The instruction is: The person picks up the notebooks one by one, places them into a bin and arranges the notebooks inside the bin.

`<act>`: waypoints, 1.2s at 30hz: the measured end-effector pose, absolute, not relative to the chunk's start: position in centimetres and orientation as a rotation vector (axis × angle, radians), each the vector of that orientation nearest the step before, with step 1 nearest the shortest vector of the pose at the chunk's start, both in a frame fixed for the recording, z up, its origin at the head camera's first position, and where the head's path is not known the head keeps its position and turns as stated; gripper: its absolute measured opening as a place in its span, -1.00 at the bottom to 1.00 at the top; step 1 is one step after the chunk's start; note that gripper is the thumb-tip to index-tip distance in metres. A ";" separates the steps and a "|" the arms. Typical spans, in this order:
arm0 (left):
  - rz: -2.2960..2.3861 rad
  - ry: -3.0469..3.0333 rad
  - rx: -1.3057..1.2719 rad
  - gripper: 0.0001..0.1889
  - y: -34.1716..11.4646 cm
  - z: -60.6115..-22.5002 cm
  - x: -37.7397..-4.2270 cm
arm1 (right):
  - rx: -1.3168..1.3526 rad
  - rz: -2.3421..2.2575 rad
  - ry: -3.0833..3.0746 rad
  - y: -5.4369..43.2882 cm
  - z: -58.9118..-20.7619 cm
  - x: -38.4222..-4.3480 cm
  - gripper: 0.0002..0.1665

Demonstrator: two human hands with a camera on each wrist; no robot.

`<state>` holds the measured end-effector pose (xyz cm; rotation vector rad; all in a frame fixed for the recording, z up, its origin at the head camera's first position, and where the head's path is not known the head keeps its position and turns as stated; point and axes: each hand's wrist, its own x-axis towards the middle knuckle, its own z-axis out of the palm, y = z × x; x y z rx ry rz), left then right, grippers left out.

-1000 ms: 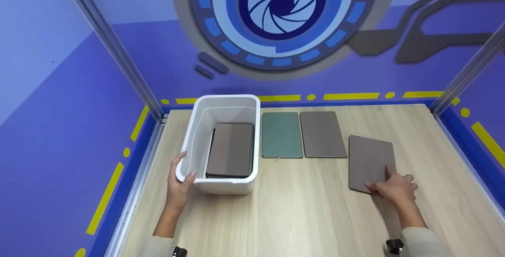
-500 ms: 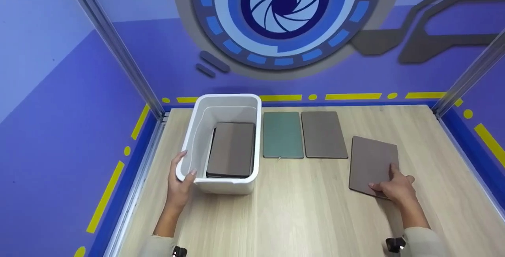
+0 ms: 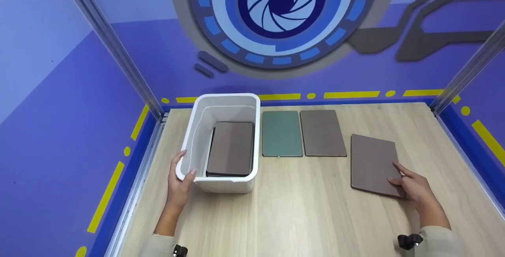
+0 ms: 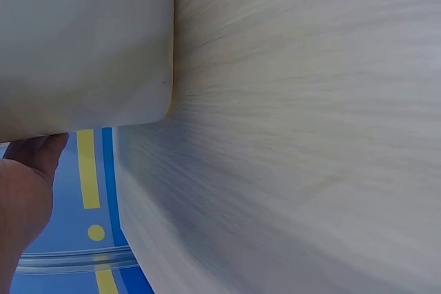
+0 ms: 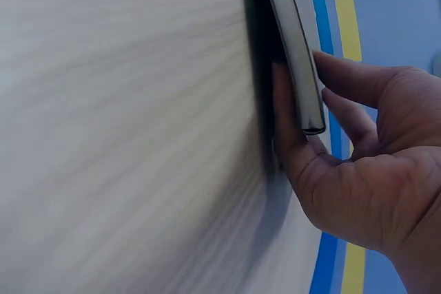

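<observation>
At the near-left corner of a white plastic bin [image 3: 256, 142], my left hand [image 3: 180, 188] grips the rim; in the left wrist view the fingers reach around the bin's wall [image 4: 83, 53]. My right hand [image 3: 417, 186] pinches the right edge of a brown notebook [image 3: 373, 166] at the table's right side. The right wrist view shows the notebook's page edges [image 5: 296, 46] between the fingers, with some under it and some on top. Its near end is raised off the table there. Inside the bin lies a stack with another brown notebook [image 3: 230, 148] uppermost.
Flat on the wooden table [image 3: 300, 209], a green notebook [image 3: 282, 133] lies close to the bin's right side, with a brown notebook [image 3: 323, 133] to its right. Blue and purple printed walls [image 3: 276, 83] stand behind and at both sides.
My right hand has shifted right along the brown notebook, from over its lower right part to its right edge, and the notebook has moved slightly right. My left hand stays on the bin.
</observation>
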<state>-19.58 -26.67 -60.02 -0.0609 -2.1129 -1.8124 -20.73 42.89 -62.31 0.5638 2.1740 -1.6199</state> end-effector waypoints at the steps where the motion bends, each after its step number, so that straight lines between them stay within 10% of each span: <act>1: -1.814 -2.108 -0.067 -0.30 -26.6 -60.0 -19.7 | 0.573 -1.636 2.156 43.2 -62.4 -20.7 0.03; 36: -1.784 -2.117 -0.040 -0.30 -26.6 -60.0 -19.8 | 0.641 -1.613 2.177 43.6 -62.6 -21.2 0.06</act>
